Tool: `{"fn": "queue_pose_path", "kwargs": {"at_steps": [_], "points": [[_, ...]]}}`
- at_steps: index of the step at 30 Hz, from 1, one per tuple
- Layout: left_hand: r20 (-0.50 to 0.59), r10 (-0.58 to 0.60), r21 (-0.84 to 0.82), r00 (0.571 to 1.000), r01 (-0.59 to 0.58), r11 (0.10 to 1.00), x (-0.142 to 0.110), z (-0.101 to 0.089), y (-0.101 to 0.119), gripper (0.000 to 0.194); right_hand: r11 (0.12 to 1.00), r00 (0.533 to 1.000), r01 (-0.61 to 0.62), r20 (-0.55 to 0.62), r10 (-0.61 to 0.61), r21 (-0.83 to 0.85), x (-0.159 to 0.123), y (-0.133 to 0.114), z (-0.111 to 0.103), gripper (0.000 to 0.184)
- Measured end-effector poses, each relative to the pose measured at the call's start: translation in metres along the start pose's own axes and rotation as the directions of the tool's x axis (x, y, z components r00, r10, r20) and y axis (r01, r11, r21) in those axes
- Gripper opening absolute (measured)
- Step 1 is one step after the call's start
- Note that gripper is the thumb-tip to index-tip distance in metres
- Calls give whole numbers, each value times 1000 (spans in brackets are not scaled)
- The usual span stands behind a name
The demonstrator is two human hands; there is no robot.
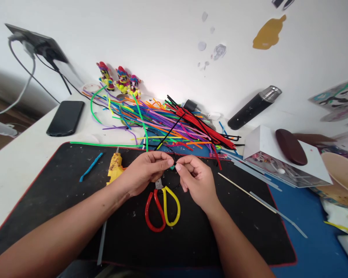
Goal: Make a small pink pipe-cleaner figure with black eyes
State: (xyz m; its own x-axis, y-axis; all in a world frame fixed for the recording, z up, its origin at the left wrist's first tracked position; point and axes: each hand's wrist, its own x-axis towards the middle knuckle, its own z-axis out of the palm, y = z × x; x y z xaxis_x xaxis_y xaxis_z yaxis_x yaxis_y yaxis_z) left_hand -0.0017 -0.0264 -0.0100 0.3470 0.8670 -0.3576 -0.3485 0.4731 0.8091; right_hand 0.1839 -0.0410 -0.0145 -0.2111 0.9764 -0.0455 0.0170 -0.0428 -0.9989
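Note:
My left hand (147, 170) and my right hand (197, 180) meet above the black mat, fingertips pinched close together. Between them is a thin black pipe cleaner (174, 154), partly covered by the fingers; a small teal spot shows beside it. Just below lie scissors (155, 212) with one red and one yellow handle, their blades partly under my left hand. A yellow hot glue gun (115, 166) rests left of that hand, partly behind the forearm, and a glue stick (102, 243) sticks out below. Farther left is a short blue twisted pipe cleaner (91, 166).
A heap of coloured pipe cleaners (162, 119) spreads behind the mat (234, 231). Small figures (122, 79) stand by the wall. A phone (65, 118) lies left; a black flask (254, 107), a white box (262, 144), glue sticks (252, 170) and a wooden stick (246, 192) are right.

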Motion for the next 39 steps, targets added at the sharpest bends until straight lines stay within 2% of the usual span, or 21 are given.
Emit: {"fn": "queue_pose_path", "kwargs": {"at_steps": [18, 29, 39], "points": [[8, 2, 78, 1000, -3, 997, 1, 0, 0, 42, 999, 1000, 11, -16, -12, -30, 1, 2, 0, 23], [19, -21, 57, 1000, 20, 998, 2, -1, 0, 41, 997, 999, 29, -24, -31, -72, 0, 3, -1, 25], [8, -35, 2, 999, 35, 999, 0, 1, 1, 41, 932, 969, 208, -63, -237, -298, -2, 4, 3, 14]]}}
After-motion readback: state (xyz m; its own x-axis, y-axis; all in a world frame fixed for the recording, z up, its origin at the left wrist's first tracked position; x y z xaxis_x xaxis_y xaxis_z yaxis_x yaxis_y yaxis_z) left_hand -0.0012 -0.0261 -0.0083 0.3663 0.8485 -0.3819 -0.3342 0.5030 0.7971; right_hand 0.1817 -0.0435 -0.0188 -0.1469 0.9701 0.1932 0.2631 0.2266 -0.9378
